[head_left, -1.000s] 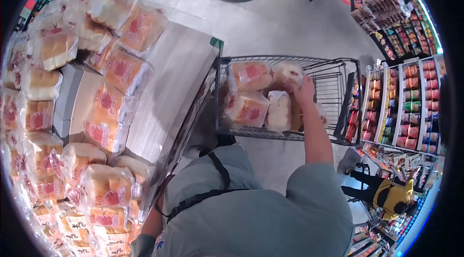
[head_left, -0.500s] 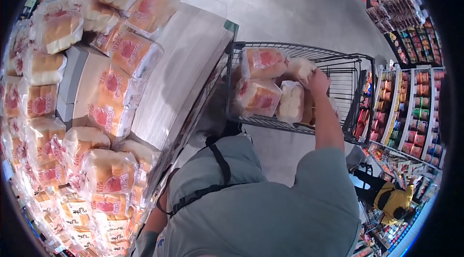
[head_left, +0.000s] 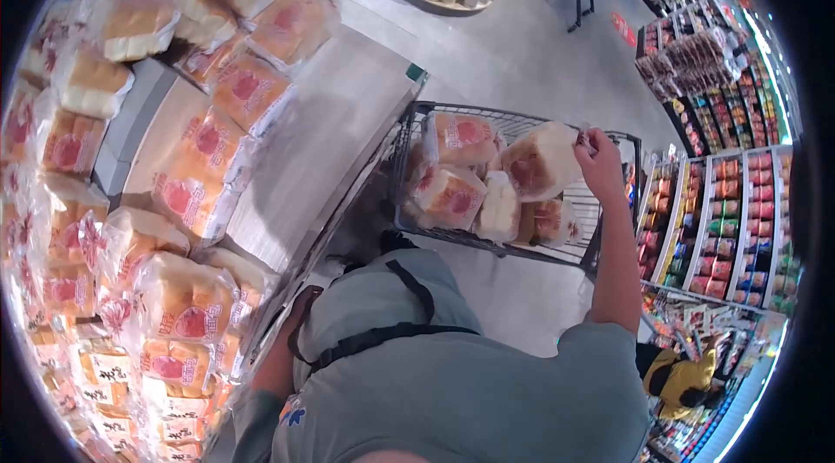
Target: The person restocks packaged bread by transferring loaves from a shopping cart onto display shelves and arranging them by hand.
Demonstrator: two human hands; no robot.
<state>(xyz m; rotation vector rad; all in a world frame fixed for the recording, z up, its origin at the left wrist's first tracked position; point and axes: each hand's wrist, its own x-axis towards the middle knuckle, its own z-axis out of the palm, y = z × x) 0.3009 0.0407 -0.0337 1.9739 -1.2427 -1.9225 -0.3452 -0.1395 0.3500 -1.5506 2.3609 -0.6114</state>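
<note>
1. Worktop [head_left: 335, 106]: it stands on the person's left and carries bagged loaves [head_left: 245, 90] in stacked rows.
2. Cart [head_left: 584, 209]: a wire basket ahead of the person, beside the worktop's edge, with other loaves [head_left: 448, 191] grouped at its worktop end.
3. Held loaf [head_left: 537, 164], handling: I judge it light for its bulk and soft, easily dented by a hard squeeze. The clear bag should be slick and apt to slide over the crust.
4. Held loaf, position: at the cart, tilted beside the other loaves, on the worktop side of the right hand and well apart from the left arm.
5. Hands: set well apart. The right hand [head_left: 602, 165] is closed on the bag at the loaf's end; the left hand is hidden from where I stand, down by the worktop's edge, so its grip cannot be told.
6. Bag neck: the gathered plastic at the fingers is the recommended hold, since it spares the crumb. A flat palm beneath should steady any swing.
</note>
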